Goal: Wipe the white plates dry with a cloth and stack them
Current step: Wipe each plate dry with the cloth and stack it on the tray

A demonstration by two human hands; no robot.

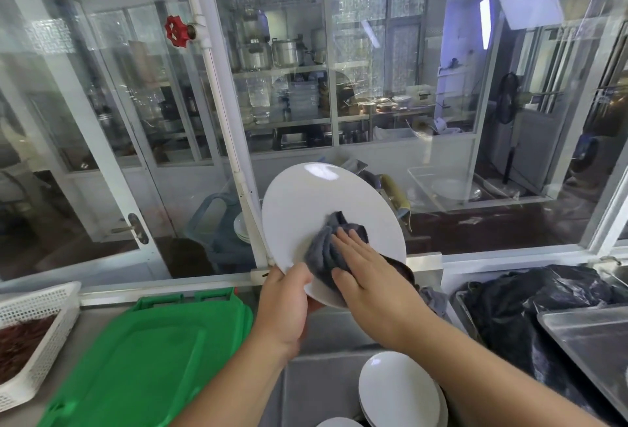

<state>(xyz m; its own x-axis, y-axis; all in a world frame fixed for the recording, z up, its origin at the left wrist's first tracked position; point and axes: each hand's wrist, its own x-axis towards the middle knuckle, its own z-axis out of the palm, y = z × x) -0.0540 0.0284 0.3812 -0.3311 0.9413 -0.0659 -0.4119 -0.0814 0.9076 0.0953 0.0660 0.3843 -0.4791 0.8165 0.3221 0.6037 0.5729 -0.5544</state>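
A large white plate [316, 202] is held up tilted in front of the window. My left hand [283, 304] grips its lower left rim. My right hand [365, 273] presses a dark grey cloth [328, 239] flat against the plate's face, fingers spread over the cloth. Part of the cloth hangs down behind my right wrist. Below my arms, a stack of white plates [399, 391] rests at the bottom of the view, with another plate edge [339, 422] beside it.
A green plastic lid [149, 355] lies on the counter to the left. Beside it stands a white basket [44, 335] with dried red chillies. Right: a black bag [530, 301] and a metal tray [594, 345]. A glass partition [424, 103] stands right behind.
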